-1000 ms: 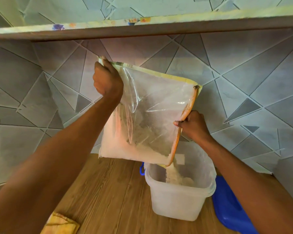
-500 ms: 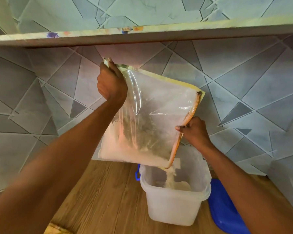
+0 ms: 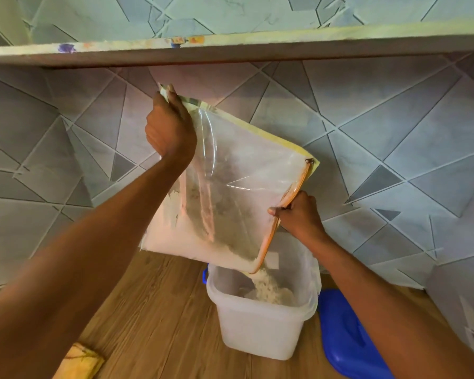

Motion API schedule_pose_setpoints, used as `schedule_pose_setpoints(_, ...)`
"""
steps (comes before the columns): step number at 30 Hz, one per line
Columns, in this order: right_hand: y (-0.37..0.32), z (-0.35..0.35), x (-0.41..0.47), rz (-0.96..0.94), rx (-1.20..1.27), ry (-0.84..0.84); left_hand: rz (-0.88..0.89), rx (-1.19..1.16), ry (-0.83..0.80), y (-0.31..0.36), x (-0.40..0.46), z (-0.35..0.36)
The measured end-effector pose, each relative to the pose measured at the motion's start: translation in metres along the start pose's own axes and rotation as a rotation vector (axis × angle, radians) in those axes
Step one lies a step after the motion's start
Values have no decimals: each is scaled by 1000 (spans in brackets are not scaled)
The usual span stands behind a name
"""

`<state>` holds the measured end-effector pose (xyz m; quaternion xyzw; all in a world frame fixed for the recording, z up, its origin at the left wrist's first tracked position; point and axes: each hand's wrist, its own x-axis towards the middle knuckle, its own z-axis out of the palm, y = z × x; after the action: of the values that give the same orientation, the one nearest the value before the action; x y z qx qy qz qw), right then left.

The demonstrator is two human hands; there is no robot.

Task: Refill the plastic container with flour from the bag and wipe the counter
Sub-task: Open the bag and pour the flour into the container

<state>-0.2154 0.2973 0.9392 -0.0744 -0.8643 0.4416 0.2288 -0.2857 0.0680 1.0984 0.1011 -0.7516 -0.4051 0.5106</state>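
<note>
Bag (image 3: 238,187): tilted, gripped at 11 o'clock by left hand (image 3: 169,129), mouth pinched by right hand (image 3: 298,214).
Flour (image 3: 268,291): discharged into plastic container (image 3: 255,329).

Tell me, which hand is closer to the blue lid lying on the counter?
The right hand. It pinches the flour bag's orange-edged mouth just above the plastic container, up and left of the blue lid. The left hand grips the bag's raised far corner, much farther away.
</note>
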Motion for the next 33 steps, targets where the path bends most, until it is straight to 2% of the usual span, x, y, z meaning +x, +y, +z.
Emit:
schedule_pose_setpoints(7, 3, -7, -5, -59, 14, 1, 24, 38, -5, 2, 1, -2)
schedule_pose_setpoints(10, 2, -4, -4, -97, 18, 64, 21, 41, 2, 3, 2, -6)
schedule_pose_setpoints(13, -1, -2, -6, -110, -3, -1, 29, 48, -11, -1, 0, -7)
schedule_pose_setpoints(17, -2, 1, -6, -132, -9, 52, 10, 9, 12, -9, 3, -6)
schedule_pose_setpoints(20, -7, 2, -7, -129, -37, -8, 23, 21, -3, -11, 2, -6)
schedule_pose_setpoints(23, -10, 4, -8, -117, -10, 74, 13, -2, 23, -13, 6, -7)
schedule_pose_setpoints(27, -8, 7, -4, -116, -44, 16, 37, 9, -8, -12, 5, -4)
schedule_pose_setpoints(30, -7, 9, -9, -113, 0, 108, 10, 7, -11, -13, 6, -3)
schedule_pose_setpoints(33, -8, 10, -9, -133, -21, 26, 24, 21, -38, -13, 3, -3)
